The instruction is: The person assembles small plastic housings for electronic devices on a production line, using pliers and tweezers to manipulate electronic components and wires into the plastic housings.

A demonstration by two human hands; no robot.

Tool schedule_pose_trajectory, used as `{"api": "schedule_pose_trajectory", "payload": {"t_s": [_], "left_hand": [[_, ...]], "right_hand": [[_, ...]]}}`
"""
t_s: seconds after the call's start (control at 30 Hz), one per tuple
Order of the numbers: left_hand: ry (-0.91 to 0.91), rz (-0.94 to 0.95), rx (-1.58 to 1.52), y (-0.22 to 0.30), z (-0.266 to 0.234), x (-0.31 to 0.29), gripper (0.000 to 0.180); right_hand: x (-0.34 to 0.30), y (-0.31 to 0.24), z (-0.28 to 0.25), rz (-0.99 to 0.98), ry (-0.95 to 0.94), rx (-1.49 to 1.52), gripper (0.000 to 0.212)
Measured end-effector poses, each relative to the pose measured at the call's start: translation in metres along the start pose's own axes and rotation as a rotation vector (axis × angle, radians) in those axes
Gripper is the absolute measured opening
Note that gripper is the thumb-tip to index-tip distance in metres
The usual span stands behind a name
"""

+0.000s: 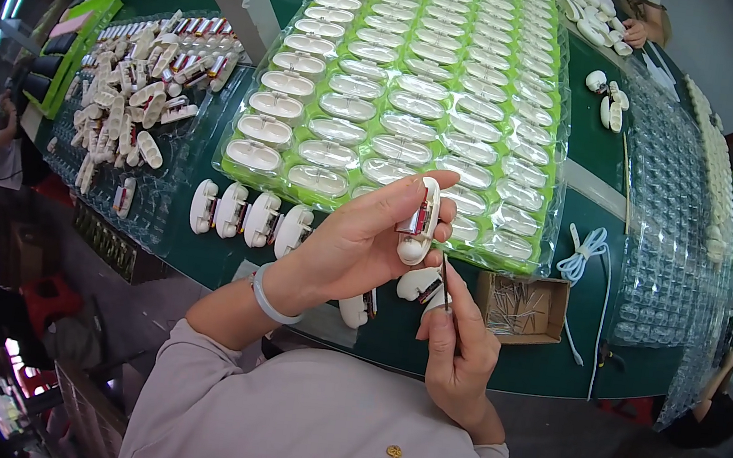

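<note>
My left hand [363, 240] is raised over the near edge of the bench, fingers closed round a small white oval plastic housing [414, 250]. A dark red and silver part, perhaps a battery or coil, shows inside its open side. Close by on the right, my right hand [463, 355] pinches a thin dark rod-like tool [446, 285] with its tip up near the housing; the tool's exact kind is unclear. Beneath my hands lie another white housing [417, 284] and a second one [353, 311], both partly hidden. Several similar housings [263, 220] stand in a row left of my left wrist.
A green tray [316, 193] of white oval shells under clear plastic fills the middle. At left is a heap of housings [149, 97]. A cardboard box [545, 340] of thin metal pins, a white cable [585, 256] and clear blister trays [653, 282] lie right. Other people work around.
</note>
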State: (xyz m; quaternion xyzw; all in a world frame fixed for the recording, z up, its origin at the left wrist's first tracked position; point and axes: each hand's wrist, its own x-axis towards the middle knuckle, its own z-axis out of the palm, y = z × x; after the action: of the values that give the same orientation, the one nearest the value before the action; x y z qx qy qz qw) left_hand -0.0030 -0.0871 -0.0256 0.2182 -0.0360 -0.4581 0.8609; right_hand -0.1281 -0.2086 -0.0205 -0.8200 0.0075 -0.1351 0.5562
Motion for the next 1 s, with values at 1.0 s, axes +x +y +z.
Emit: {"api": "schedule_pose_trajectory", "payload": {"t_s": [1.0], "left_hand": [[-0.039, -0.415, -0.019, -0.015, 0.003, -0.006, 0.035]], "right_hand": [[0.017, 0.007, -0.022, -0.152, 0.478, -0.306, 0.046]]}}
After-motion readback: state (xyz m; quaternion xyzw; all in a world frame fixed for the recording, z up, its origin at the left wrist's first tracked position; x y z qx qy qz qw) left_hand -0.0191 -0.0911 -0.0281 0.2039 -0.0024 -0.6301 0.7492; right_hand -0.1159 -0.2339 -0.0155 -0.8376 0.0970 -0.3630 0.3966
